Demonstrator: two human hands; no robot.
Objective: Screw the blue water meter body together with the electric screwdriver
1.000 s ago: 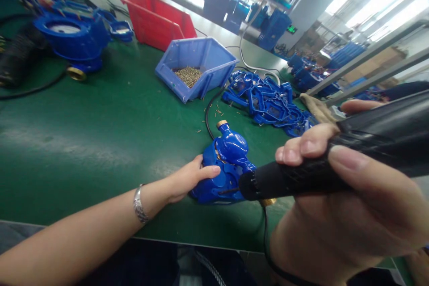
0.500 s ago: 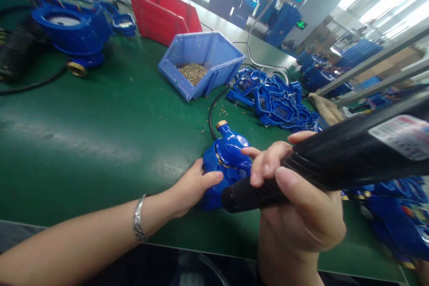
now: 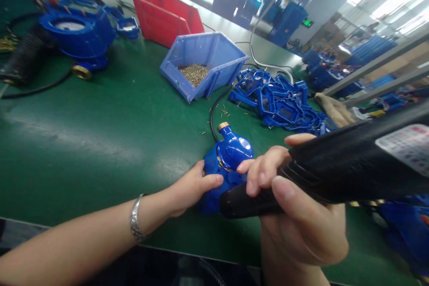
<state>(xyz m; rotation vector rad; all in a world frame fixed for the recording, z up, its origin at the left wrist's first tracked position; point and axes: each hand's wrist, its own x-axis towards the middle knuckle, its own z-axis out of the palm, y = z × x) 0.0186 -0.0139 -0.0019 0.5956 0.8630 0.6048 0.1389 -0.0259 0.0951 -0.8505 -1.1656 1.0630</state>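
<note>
My left hand [image 3: 196, 185] grips the near left side of a blue water meter [image 3: 234, 149], thumb on top. The meter lies on the green table with its brass threaded end pointing away from me. My right hand [image 3: 295, 196] is wrapped round a black electric screwdriver [image 3: 321, 165]. Its dark nose lies over the meter's near part, and its body slants up to the right. The right index finger reaches to the meter's side. Whether the tip touches a screw is hidden.
Behind the meter stands a blue bin [image 3: 204, 62] of small screws, with loose screws near it. A red bin [image 3: 167, 15] is farther back. Blue plastic frames [image 3: 275, 98] are heaped to the right. At the left sits another blue meter [image 3: 73, 31] beside a black cable.
The screwdriver's nose has dipped slightly toward me. My left hand keeps its hold on the meter. The whole view has shifted a little.
</note>
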